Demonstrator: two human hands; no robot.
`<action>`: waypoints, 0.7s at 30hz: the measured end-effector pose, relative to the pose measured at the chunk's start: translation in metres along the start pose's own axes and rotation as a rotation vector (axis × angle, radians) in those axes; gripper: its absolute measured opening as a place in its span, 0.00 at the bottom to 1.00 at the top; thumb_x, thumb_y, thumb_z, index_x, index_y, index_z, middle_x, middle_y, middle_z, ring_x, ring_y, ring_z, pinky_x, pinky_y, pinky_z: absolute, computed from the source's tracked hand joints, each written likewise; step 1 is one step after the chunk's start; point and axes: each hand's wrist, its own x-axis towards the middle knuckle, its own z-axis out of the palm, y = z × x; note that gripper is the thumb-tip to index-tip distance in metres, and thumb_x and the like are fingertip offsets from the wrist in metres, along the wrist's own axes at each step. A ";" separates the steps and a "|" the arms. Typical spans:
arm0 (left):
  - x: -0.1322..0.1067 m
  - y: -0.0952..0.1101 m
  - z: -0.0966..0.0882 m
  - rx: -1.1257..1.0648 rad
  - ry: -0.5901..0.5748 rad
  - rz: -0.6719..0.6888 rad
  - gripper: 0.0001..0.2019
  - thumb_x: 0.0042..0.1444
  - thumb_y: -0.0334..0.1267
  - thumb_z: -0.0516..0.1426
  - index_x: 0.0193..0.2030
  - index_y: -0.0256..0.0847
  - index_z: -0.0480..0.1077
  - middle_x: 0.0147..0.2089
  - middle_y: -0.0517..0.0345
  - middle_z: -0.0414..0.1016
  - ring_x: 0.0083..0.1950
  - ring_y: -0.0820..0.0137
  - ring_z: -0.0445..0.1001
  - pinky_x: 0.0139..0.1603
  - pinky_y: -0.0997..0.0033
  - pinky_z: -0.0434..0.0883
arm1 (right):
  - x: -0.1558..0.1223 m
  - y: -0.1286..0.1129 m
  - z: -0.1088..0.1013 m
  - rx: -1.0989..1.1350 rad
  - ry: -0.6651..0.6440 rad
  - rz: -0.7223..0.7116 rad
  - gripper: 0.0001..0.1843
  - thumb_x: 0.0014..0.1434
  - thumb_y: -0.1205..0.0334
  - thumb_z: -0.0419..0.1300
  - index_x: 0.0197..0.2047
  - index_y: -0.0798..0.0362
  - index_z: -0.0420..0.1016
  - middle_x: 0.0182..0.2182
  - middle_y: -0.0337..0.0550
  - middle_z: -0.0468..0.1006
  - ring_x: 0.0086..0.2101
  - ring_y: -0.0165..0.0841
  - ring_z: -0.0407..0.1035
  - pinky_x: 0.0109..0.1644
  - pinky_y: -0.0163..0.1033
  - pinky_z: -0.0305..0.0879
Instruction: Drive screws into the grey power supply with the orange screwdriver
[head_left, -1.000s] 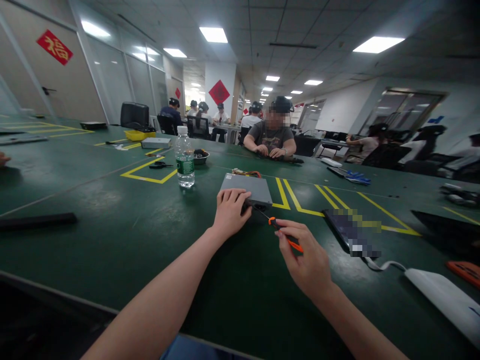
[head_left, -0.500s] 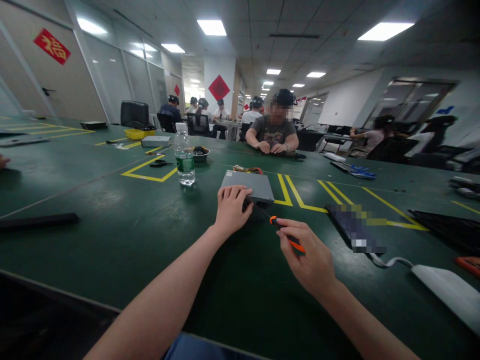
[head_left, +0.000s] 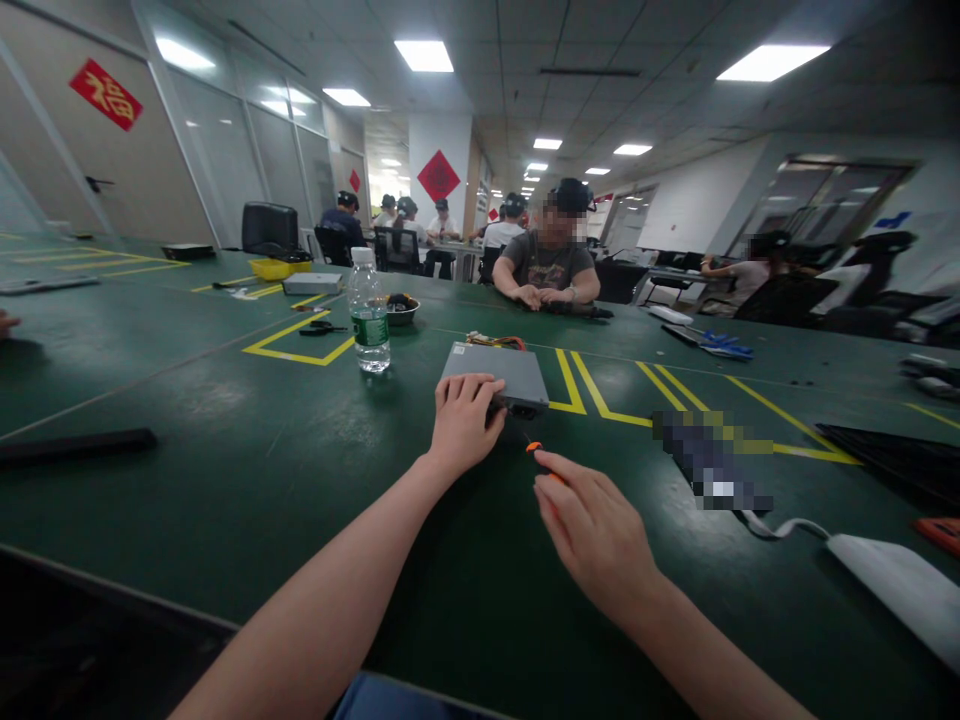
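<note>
A grey metal computer power supply (head_left: 511,372) lies flat on the green table, its bundle of coloured wires (head_left: 495,341) at the far side. My left hand (head_left: 466,418) grips its near left corner, fingers on the top and thumb at the near face. In my right hand (head_left: 596,515) is a screwdriver (head_left: 534,447) with an orange and black handle, mostly covered by the fingers. Its thin shaft points up and left toward the near face of the power supply. Whether the tip touches the casing cannot be made out.
A water bottle (head_left: 370,312) stands left of the power supply, with a metal bowl (head_left: 403,308) behind it. Yellow tape marks the table (head_left: 300,520). A dark device with a white cable lies right. Across the table sits a person (head_left: 546,255).
My right hand has shifted slightly left and down, and the screwdriver has drawn back a little from the power supply. My left hand has stayed in place.
</note>
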 end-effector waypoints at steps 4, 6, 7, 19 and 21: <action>-0.003 0.001 0.001 0.014 -0.004 0.012 0.17 0.53 0.36 0.53 0.51 0.46 0.63 0.52 0.56 0.67 0.55 0.63 0.61 0.62 0.54 0.49 | 0.003 -0.022 0.002 -0.162 -0.120 -0.092 0.13 0.56 0.75 0.46 0.40 0.57 0.69 0.41 0.53 0.73 0.40 0.37 0.69 0.43 0.43 0.67; -0.004 0.001 0.001 0.026 -0.008 0.023 0.18 0.54 0.34 0.52 0.52 0.45 0.62 0.53 0.56 0.66 0.57 0.64 0.60 0.64 0.54 0.46 | 0.005 -0.026 0.001 -0.200 -0.141 -0.130 0.15 0.56 0.75 0.45 0.41 0.58 0.69 0.42 0.53 0.74 0.37 0.36 0.69 0.41 0.42 0.67; -0.004 0.001 0.001 0.033 -0.012 0.035 0.18 0.54 0.34 0.51 0.53 0.44 0.61 0.54 0.55 0.65 0.58 0.64 0.59 0.64 0.54 0.44 | 0.006 -0.026 -0.001 -0.217 -0.133 -0.148 0.16 0.56 0.76 0.45 0.42 0.57 0.69 0.42 0.54 0.74 0.34 0.34 0.69 0.39 0.41 0.67; -0.005 0.004 -0.005 -0.002 -0.033 0.132 0.14 0.56 0.34 0.49 0.50 0.41 0.62 0.52 0.50 0.64 0.55 0.62 0.60 0.56 0.58 0.58 | 0.005 -0.025 -0.007 -0.177 -0.135 0.002 0.12 0.58 0.68 0.46 0.40 0.58 0.68 0.40 0.59 0.68 0.37 0.38 0.66 0.37 0.41 0.66; -0.005 0.001 -0.005 -0.027 -0.027 0.114 0.13 0.55 0.33 0.49 0.48 0.39 0.62 0.50 0.50 0.65 0.52 0.63 0.61 0.54 0.59 0.60 | 0.005 -0.026 -0.010 -0.250 -0.105 -0.025 0.13 0.58 0.71 0.44 0.41 0.58 0.68 0.39 0.57 0.69 0.36 0.36 0.66 0.36 0.39 0.65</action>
